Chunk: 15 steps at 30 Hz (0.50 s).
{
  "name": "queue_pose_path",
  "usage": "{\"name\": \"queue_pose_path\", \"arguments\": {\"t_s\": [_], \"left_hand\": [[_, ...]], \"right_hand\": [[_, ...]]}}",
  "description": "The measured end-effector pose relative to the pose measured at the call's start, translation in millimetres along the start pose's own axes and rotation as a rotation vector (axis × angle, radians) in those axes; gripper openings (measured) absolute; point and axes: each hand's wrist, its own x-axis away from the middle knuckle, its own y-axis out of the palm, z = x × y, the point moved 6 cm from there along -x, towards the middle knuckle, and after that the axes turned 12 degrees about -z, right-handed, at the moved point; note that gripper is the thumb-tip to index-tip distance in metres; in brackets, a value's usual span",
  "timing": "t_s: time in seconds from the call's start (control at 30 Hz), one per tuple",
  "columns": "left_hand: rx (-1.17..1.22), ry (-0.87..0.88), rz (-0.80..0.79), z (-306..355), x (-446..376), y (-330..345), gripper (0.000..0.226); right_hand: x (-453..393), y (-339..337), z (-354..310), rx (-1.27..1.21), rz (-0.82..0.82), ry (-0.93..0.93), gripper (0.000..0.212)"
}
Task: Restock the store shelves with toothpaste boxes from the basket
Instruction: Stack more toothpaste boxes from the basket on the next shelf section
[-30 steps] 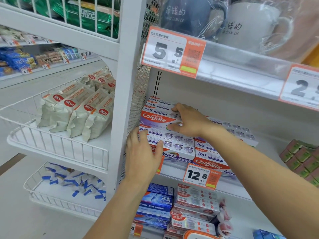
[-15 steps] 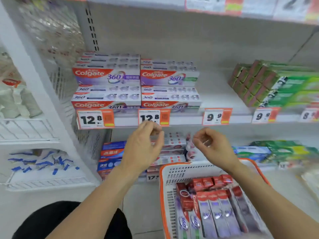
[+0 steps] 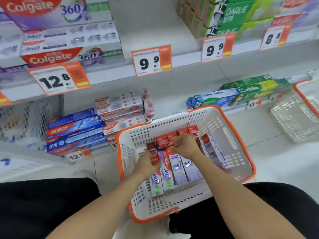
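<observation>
A white basket with an orange rim [image 3: 224, 114] stands on the floor in front of my knees. Several purple and red Colgate 360 toothpaste boxes [image 3: 177, 169] lie in it, with small red boxes [image 3: 165, 140] at their far end. Both hands are down inside the basket. My left hand [image 3: 146, 161] grips the red end of a box on the left of the pile. My right hand [image 3: 184, 145] has its fingers curled over the top ends of the purple boxes. Stacked Colgate 360 boxes [image 3: 69, 40] fill the upper shelf at the left.
A bare gap in the upper shelf lies behind the 9.9 price tag [image 3: 151, 60], with green Darlie boxes [image 3: 233, 16] to its right. The bottom shelf holds blue boxes [image 3: 74, 131], red-and-white boxes [image 3: 120, 107] and more Darlie boxes [image 3: 215, 99]. A second basket [image 3: 296, 114] stands at the right.
My hands left the Colgate stack on the shelf, hovered above the basket, and have now dropped into it onto the boxes. My view has tilted down towards the basket.
</observation>
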Motion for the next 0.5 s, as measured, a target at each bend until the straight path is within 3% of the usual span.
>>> {"name": "queue_pose_path", "arguments": {"t_s": [0.07,0.17,0.3,0.37,0.43,0.5], "left_hand": [[0.046,-0.074,0.006,-37.5,-35.5,20.7,0.025],[0.087,-0.162,0.051,-72.8,-63.5,38.9,0.056],[0.353,-0.157,0.144,-40.4,-47.0,26.8,0.029],[0.556,-0.176,0.186,-40.5,-48.0,21.2,0.022],[0.714,-0.168,0.232,-42.0,-45.3,17.3,0.022],[0.792,-0.158,0.32,-44.1,-41.0,13.4,0.031]], "right_hand": [[-8.2,16.5,20.3,0.028,-0.063,0.077,0.024],[-17.0,52.7,55.7,0.027,-0.142,0.204,0.024],[-21.9,92.2,88.2,-0.043,-0.233,0.29,0.028],[-22.5,102.6,97.4,0.011,-0.268,0.311,0.016],[-23.8,107.9,103.6,0.058,-0.259,0.328,0.027],[-25.3,113.1,104.5,0.074,-0.233,0.341,0.014]]}}
